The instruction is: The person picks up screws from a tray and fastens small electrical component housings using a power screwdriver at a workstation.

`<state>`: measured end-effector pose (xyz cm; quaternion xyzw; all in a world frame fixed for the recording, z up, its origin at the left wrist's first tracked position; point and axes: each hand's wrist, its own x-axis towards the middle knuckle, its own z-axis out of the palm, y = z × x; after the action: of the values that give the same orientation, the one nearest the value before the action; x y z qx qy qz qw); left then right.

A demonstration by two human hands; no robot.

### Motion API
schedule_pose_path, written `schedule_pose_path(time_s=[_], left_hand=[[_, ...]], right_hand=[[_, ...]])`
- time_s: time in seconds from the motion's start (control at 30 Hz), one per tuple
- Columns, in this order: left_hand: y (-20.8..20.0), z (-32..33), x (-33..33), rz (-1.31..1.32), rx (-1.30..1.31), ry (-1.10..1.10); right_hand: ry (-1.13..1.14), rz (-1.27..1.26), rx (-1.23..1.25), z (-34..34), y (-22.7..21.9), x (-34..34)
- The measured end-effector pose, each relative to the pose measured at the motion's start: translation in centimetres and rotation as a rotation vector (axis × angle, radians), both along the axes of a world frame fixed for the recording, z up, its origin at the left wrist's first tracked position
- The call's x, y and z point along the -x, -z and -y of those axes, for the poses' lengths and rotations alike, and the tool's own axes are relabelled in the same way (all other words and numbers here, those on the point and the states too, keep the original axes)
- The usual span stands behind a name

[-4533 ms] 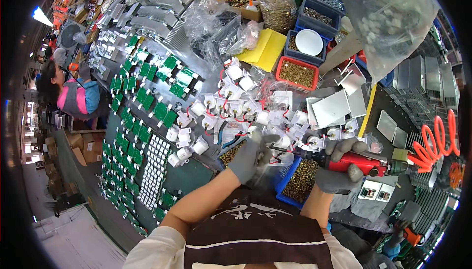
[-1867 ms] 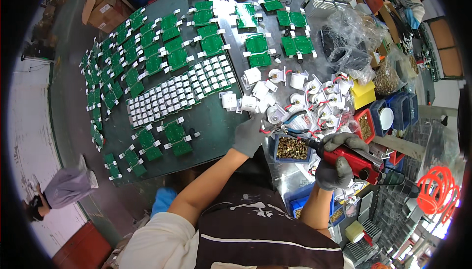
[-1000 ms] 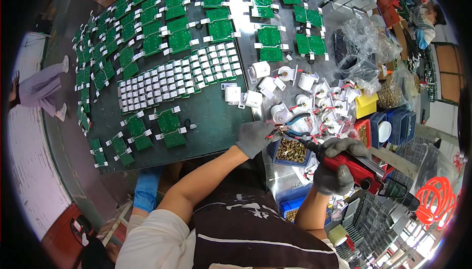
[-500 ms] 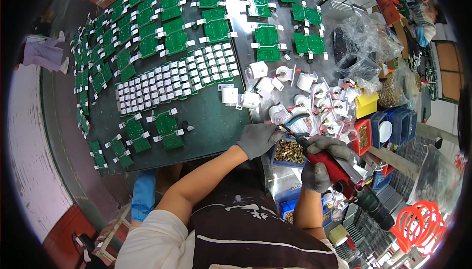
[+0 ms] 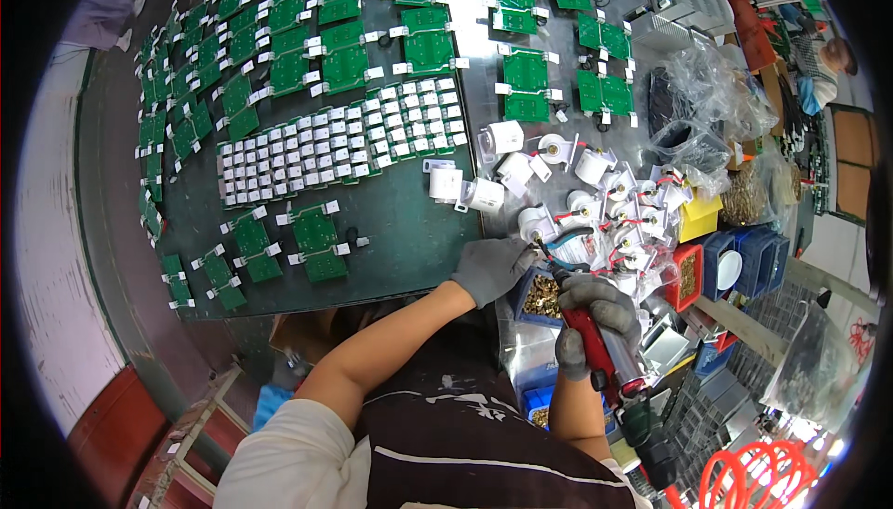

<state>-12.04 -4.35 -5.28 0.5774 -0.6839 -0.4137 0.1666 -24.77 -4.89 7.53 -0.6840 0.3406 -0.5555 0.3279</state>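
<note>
My right hand (image 5: 600, 309), in a grey glove, is wrapped round a red power screwdriver (image 5: 593, 349). The tool slants up and left, its thin tip ending beside the fingers of my left hand (image 5: 491, 270). That hand is gloved too, its fingers pinched together at the tip; what they hold is too small to make out. Just beyond them lies a white cylindrical part (image 5: 537, 223) with a metal centre, one of a pile of white parts (image 5: 621, 185) with short red wires. A blue bin (image 5: 521, 293) of small brass-coloured fasteners stands below the tip.
Green circuit boards (image 5: 346, 67) cover much of the dark table (image 5: 409, 239), with rows of small white blocks (image 5: 316, 151) among them. Clear plastic bags (image 5: 698, 100) and a red bin (image 5: 686, 276) are at the right. A red coiled hose (image 5: 753, 474) hangs lower right.
The screwdriver and my right hand have shifted left and down, and the tool now stands steeper. My left hand stays near the same white part. The whole view has turned slightly.
</note>
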Motion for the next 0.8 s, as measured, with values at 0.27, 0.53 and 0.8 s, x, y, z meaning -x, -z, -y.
schedule_pose_path(time_s=[0.27, 0.53, 0.8], left_hand=[[1.1, 0.1, 0.0, 0.012, 0.028, -0.007], [-0.2, 0.9, -0.2, 0.050, 0.019, -0.102], [-1.3, 2.9, 0.9, 0.206, -0.045, -0.097]], right_hand=[[-0.118, -0.213, 0.090, 0.8, -0.6, 0.0], [-0.109, -0.229, 0.104, 1.0, -0.7, -0.1], [-0.115, -0.243, 0.104, 1.6, -0.7, 0.0]])
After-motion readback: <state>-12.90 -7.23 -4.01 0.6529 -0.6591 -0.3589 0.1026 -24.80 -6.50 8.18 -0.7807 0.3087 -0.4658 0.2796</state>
